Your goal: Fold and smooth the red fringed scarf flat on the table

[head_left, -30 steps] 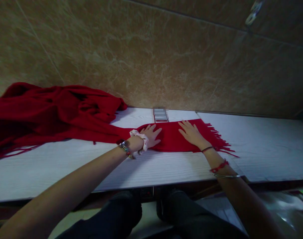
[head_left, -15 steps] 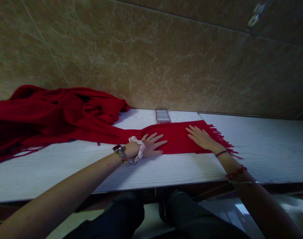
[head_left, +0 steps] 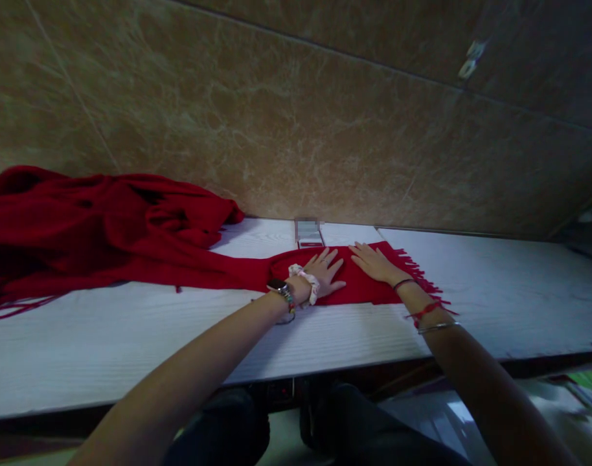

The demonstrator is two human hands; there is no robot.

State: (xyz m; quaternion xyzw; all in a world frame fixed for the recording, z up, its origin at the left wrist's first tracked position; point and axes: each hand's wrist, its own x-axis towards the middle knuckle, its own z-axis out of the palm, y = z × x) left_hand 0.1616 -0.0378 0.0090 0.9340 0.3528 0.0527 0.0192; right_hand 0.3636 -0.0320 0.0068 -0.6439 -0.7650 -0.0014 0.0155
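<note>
A long red scarf with fringed ends lies along a white wood-grain surface. Its right part is spread flat in a narrow strip, with the fringe pointing right. The left part is bunched into a loose heap. My left hand rests palm down on the flat strip, fingers spread; a patterned scrunchie and a watch are on that wrist. Close to the fringed end, my right hand also lies flat on the cloth, fingers stretched out.
The white surface runs along a brown marbled wall. A small card-like object, blurred over, lies behind the scarf near the wall. A wall fixture is at the upper right. My legs are below the front edge.
My left hand has slid right along the flat strip, closer to my right hand. My right hand stays on the cloth near the fringe. The view has shifted slightly.
</note>
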